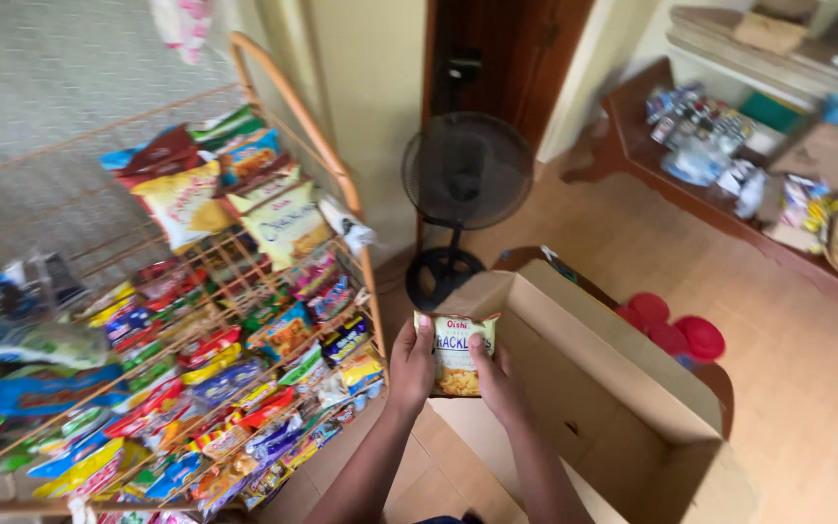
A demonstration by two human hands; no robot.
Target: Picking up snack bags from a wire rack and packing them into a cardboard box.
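A tiled shop floor (807, 388) with a wire rack (273, 126) of snacks at left. Both hands, left hand (411, 367) and right hand (495, 380), grip a yellow snack packet (456, 351) above the open cardboard box (613, 388). Best held by its edges, not squeezed, so the contents stay whole.

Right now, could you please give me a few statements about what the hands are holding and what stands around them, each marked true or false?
1. Both hands, left hand and right hand, hold one yellow snack packet. True.
2. The cardboard box is taped shut. False: its flaps stand open.
3. A wire rack full of snack packets stands to the person's left. True.
4. The standing fan lies tipped over on the floor. False: it stands upright near the dark wooden door.
5. The red round lids sit inside the box. False: they lie outside it, behind its far flap.
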